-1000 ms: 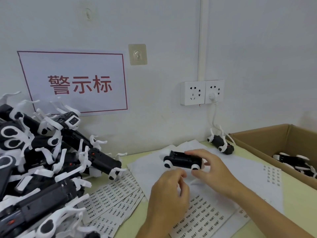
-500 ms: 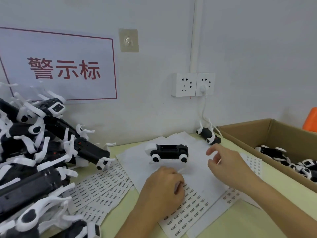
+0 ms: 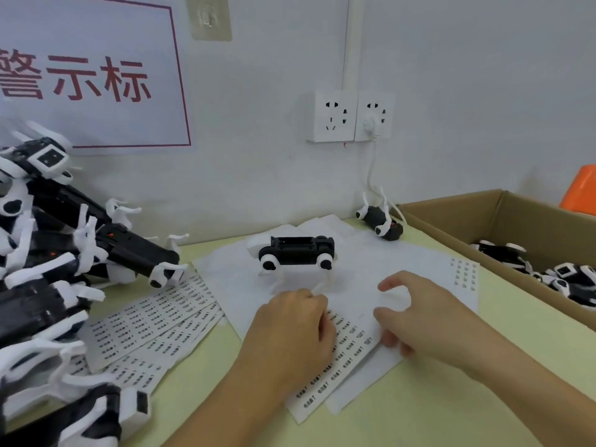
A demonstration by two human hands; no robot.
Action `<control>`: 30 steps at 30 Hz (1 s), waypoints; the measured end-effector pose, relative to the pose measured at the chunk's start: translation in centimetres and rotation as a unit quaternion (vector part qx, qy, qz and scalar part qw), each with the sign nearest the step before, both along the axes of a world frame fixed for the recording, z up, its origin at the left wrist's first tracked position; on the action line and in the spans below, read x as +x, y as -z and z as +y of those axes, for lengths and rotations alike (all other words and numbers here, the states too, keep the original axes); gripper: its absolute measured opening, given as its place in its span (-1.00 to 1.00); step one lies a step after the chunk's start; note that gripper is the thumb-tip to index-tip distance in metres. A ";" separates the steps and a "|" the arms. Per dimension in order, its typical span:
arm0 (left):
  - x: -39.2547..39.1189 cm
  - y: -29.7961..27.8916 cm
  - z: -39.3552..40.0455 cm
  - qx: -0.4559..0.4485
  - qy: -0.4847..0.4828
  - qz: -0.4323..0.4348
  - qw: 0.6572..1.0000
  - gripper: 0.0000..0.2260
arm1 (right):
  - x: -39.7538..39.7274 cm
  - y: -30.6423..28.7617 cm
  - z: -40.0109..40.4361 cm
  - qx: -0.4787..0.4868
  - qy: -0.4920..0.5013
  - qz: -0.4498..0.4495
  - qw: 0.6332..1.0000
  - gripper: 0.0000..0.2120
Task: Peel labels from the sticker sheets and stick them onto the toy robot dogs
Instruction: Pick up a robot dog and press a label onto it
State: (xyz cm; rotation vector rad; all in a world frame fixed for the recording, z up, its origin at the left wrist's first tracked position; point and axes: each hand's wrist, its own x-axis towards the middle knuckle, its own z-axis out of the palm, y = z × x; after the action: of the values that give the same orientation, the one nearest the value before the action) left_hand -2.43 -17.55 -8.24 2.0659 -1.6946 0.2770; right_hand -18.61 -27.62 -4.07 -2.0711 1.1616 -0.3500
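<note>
A black and white toy robot dog (image 3: 296,253) stands on white backing sheets (image 3: 371,253) in the middle of the table, with neither hand on it. In front of it lies a sticker sheet (image 3: 346,358) printed with rows of small labels. My left hand (image 3: 290,330) rests on that sheet's left part, fingers curled under so their tips are hidden. My right hand (image 3: 419,317) lies on the sheet's right edge with its fingers spread and loosely bent, holding nothing that I can see.
A pile of robot dogs (image 3: 48,253) fills the left side, with more sticker sheets (image 3: 154,324) fanned beside it. One dog (image 3: 380,221) lies near the wall under the sockets (image 3: 351,116). A cardboard box (image 3: 451,217) at the right holds several dogs (image 3: 564,275).
My right hand let go of the robot dog, which now stands alone, and came down onto the sticker sheet beside my left hand. My left hand stayed on the sheet.
</note>
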 end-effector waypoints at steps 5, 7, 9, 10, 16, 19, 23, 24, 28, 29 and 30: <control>-0.9 -0.1 0.2 -0.010 0.044 0.078 0.996 -0.58 | -0.4 -0.4 -0.6 0.088 0.038 -0.100 0.990 -0.73; -1.1 -0.2 0.3 0.009 0.063 0.068 0.996 -0.40 | -0.3 -0.3 -0.6 0.120 0.062 -0.156 0.979 -0.72; -1.1 -0.2 0.4 0.020 0.077 0.056 0.995 -0.39 | 0.0 0.0 -0.3 0.142 0.077 -0.214 0.963 -0.69; -1.2 -0.1 0.4 0.014 0.081 0.051 0.995 -0.43 | 0.3 0.2 0.0 0.150 0.086 -0.242 0.955 -0.66; -1.4 0.3 0.5 -0.041 0.070 0.070 0.994 -0.54 | 1.2 1.3 1.2 0.274 0.060 -0.257 0.925 -0.73; -1.4 0.1 0.5 -0.031 0.073 0.071 0.994 -0.55 | 0.4 0.8 0.3 0.284 0.006 -0.200 0.938 -0.79; -1.3 0.0 0.5 -0.037 0.063 0.083 0.994 -0.54 | -0.3 0.3 -0.8 0.294 -0.020 -0.193 0.936 -0.74; -1.4 0.0 0.5 -0.035 0.063 0.081 0.994 -0.52 | -0.3 0.3 -0.9 0.299 -0.027 -0.195 0.934 -0.73; -1.5 -0.3 0.3 -0.060 0.072 0.143 0.985 -0.53 | -0.3 0.5 -1.0 0.325 -0.027 -0.231 0.917 -0.75; -1.6 -0.4 0.2 -0.071 0.078 0.180 0.978 -0.57 | -0.2 0.6 -1.0 0.331 -0.029 -0.242 0.911 -0.75; -1.7 -0.4 0.1 -0.080 0.085 0.220 0.968 -0.62 | -0.2 0.6 -1.0 0.335 -0.034 -0.250 0.908 -0.76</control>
State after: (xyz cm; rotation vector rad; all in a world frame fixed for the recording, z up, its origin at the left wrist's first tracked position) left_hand -4.18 -17.42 -7.80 1.6955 -1.5041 -0.0941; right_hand -18.78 -28.60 -4.72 -1.3069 0.7464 -0.3563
